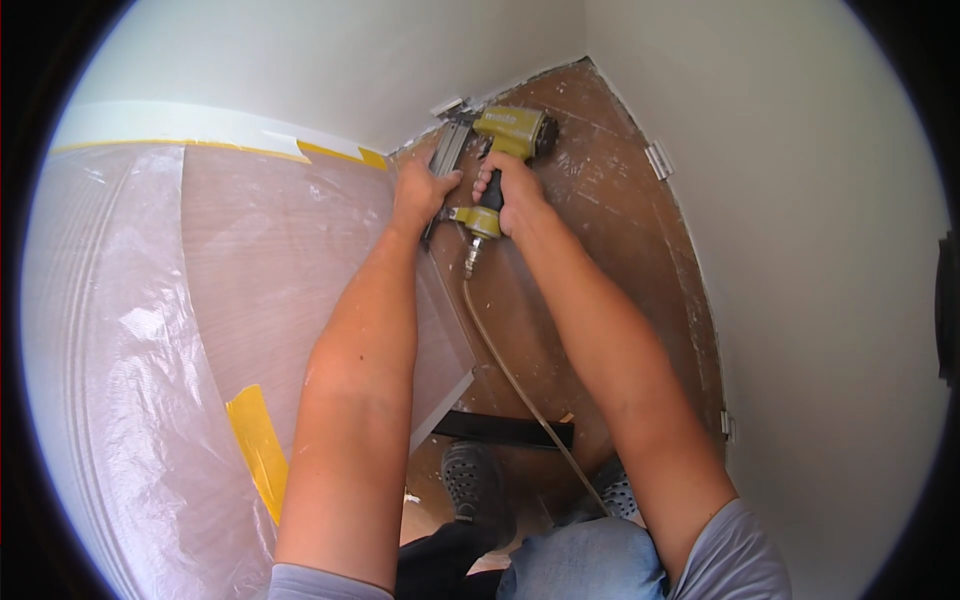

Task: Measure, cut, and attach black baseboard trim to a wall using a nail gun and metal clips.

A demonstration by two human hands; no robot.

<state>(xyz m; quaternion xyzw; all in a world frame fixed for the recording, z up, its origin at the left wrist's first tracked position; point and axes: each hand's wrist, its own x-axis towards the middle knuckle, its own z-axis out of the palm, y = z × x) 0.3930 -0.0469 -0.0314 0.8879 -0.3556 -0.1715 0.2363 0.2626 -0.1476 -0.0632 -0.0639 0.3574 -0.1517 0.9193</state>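
The nail gun [497, 150] is a pneumatic type with a yellow-green body, a dark round cap at the head end and a black grip section. It is held up in the corner where the white walls meet the brown floor, head end toward the corner. Its metal magazine [447, 152] (grey, long and narrow) runs along the left side of the body, angled down toward the lower left. A metal fitting [472, 258] projects from the base of the grip, and a thin beige air hose [510, 375] leaves it, curving down and to the right across the brown floor toward the lower edge.
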